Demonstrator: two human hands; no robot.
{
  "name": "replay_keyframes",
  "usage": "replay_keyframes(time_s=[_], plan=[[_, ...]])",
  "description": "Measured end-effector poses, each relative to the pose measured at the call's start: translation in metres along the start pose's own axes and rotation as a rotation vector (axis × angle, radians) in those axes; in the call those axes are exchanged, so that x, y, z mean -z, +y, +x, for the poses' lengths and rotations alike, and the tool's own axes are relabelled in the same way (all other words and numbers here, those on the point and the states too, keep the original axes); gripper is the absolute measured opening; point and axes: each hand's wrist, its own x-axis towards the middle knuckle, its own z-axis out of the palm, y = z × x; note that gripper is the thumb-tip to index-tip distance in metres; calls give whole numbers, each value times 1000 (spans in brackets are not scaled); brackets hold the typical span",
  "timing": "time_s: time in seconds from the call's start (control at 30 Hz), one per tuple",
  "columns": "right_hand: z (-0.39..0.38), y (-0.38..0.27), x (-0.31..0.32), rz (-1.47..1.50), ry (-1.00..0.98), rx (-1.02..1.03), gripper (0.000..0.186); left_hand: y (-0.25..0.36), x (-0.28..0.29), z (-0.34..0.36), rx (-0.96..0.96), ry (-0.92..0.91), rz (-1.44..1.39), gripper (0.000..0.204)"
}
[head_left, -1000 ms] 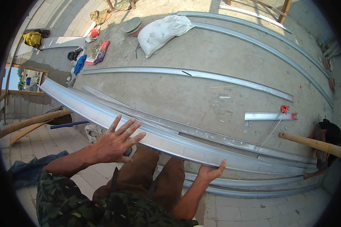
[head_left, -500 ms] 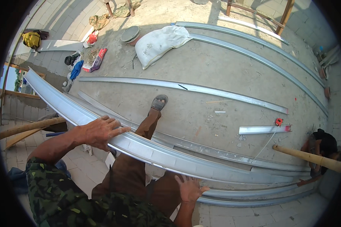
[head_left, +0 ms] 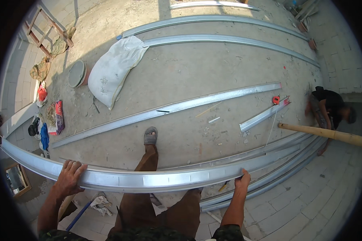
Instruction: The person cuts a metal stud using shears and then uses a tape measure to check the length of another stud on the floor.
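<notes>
The left hand (head_left: 70, 176) curled its fingers over a long silvery metal channel (head_left: 157, 179), and the right hand (head_left: 242, 181) gripped its near edge farther right. The channel ran left to right across the near side; beyond it, at right, a red tape measure (head_left: 276, 100) sat by a short channel piece (head_left: 261, 116).

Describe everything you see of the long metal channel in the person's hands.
The metal channel is long, silvery and shiny, apparently bare metal, with a broad face between raised long edges and a few faint lines across that face. It looks bowed, though the fisheye lens bends straight edges. It is held crosswise before the person, running from the far left of the view toward the right, where its end is hard to make out. The left hand grips its left part; the right hand holds its near edge.
</notes>
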Motion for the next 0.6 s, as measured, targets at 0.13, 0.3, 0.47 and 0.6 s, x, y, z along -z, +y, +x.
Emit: replay_keyframes(time_s=[0.13,0.3,0.47,0.6], plan=[[-58,74,-40,34,-15,22,25,-96,14,-28,106,82,130,101],[-177,142,-120,-44,-5,-84,30,-218,25,-87,280,119,242,81],[-267,189,-177,-13,-99,-115,20,-338,27,-159,409,87,337,63],[-327,210,-227,-66,-151,-301,10,-385,51,-206,551,22,334,65]])
